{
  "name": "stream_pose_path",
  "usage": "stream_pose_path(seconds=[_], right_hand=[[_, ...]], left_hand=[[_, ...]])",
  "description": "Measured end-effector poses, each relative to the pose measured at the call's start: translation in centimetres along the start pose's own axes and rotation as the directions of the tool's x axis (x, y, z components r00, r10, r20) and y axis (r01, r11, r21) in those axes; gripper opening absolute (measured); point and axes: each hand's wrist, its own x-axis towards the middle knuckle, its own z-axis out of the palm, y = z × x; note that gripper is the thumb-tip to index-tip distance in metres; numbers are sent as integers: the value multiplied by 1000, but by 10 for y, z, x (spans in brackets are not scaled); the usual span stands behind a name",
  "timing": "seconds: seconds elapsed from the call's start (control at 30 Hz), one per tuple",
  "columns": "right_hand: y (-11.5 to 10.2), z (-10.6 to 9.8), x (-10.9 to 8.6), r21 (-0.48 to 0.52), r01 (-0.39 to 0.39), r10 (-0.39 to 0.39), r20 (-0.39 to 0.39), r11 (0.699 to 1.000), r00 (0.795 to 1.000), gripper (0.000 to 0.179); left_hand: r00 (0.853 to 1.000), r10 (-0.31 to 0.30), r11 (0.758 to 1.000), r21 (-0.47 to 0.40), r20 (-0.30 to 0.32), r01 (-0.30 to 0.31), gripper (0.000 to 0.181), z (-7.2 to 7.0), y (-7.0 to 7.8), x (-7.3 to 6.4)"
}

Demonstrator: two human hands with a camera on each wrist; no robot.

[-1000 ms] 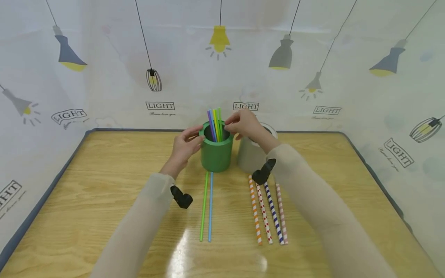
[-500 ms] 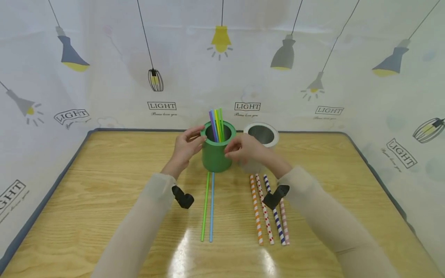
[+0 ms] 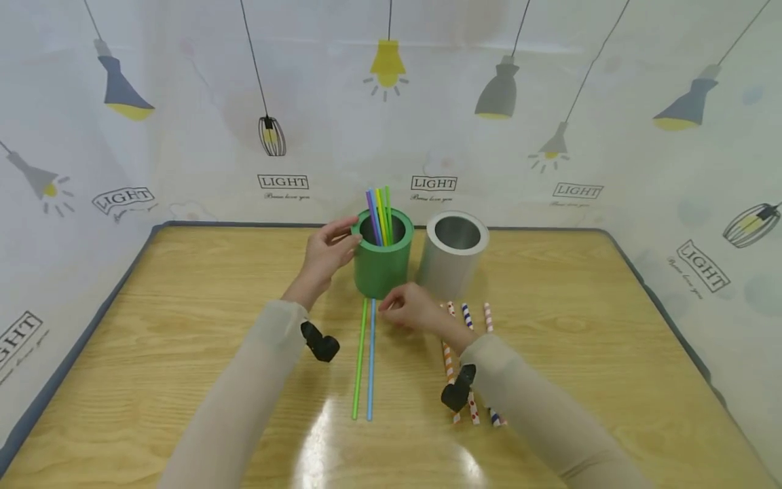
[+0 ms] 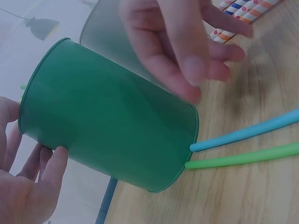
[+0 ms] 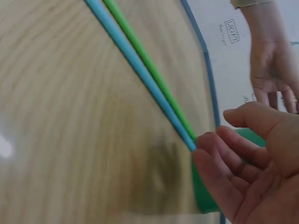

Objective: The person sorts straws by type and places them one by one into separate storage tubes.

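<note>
My left hand (image 3: 322, 258) holds the left side of a green cup (image 3: 381, 272), thumb and fingers around its wall near the rim. Several plastic straws (image 3: 380, 216), purple, blue, yellow and green, stand in that cup. In front of it a light green straw (image 3: 360, 360) and a blue straw (image 3: 370, 360) lie side by side on the table. My right hand (image 3: 411, 307) is low over the table by the blue straw's far end. In the right wrist view its fingers (image 5: 222, 161) are loosely bent, with nothing held between thumb and fingers.
A grey-white cup (image 3: 449, 265) stands just right of the green one. Several patterned paper straws (image 3: 449, 363) lie in front of it, partly hidden under my right forearm. A printed backdrop (image 3: 342, 136) rises behind the wooden table (image 3: 226, 305).
My right hand has come down from the green cup's rim, past its front, to the tabletop near the blue straw. My left hand stays at the green cup.
</note>
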Motion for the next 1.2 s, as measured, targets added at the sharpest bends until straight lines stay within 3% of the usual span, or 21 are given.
stream_pose_path(seconds=[0.07, 0.17, 0.27, 0.4, 0.87, 1.2], right_hand=[[4, 9, 1, 15, -3, 4, -49, 1000, 999, 12], [8, 20, 2, 123, -44, 56, -95, 991, 994, 12], [11, 28, 3, 243, -77, 107, -113, 967, 988, 13], [15, 36, 4, 322, -101, 145, -114, 941, 983, 13], [17, 49, 5, 267, -99, 162, -227, 959, 960, 18], [16, 47, 6, 277, -147, 204, -188, 950, 961, 23]], left_hand=[[1000, -2, 1000, 6, -1, 2, 39, 0, 1, -1], [1000, -3, 1000, 8, 2, 3, 39, -1, 2, 0], [1000, 3, 1000, 7, 7, -3, 40, -2, 1, 0], [1000, 7, 1000, 8, 10, -7, 39, -2, 0, 0], [1000, 4, 1000, 10, 3, -4, 39, -1, -1, 0], [1000, 4, 1000, 6, -2, -4, 39, 0, 0, 0]])
